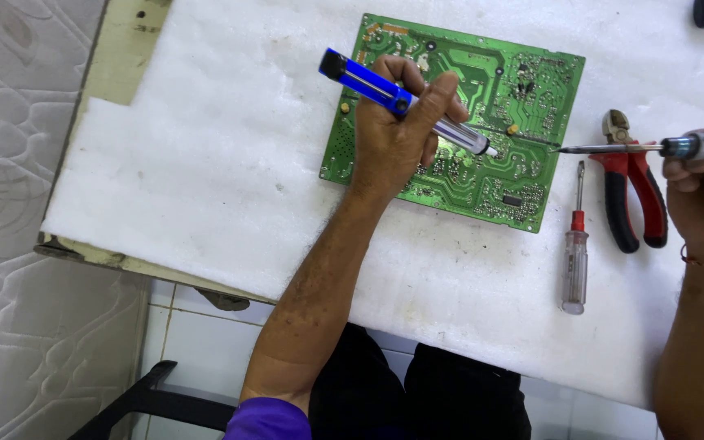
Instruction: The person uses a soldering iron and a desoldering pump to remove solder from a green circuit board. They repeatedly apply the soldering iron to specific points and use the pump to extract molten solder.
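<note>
From where I stand, the green circuit board (458, 122) is the landmark: it lies solder side up on the white padded tabletop (222, 171), and everything else sits around it. Over the board's left half, the left hand (397, 130) is clamped around a blue desoldering pump (405, 102), whose pale tip points down at a spot near the board's middle, touching it or just above; I cannot tell which. Just right of the board, a soldering iron (653, 147) reaches in, its thin tip at the board's right edge; the right hand (702, 191) is closed on its handle. Below that iron, right of the board, a small screwdriver (575, 253) and red-handled cutters (633, 183) lie untouched. My guess is the desoldering is under way: both tools are raised at the board, but no loosened part lies beside it.
</note>
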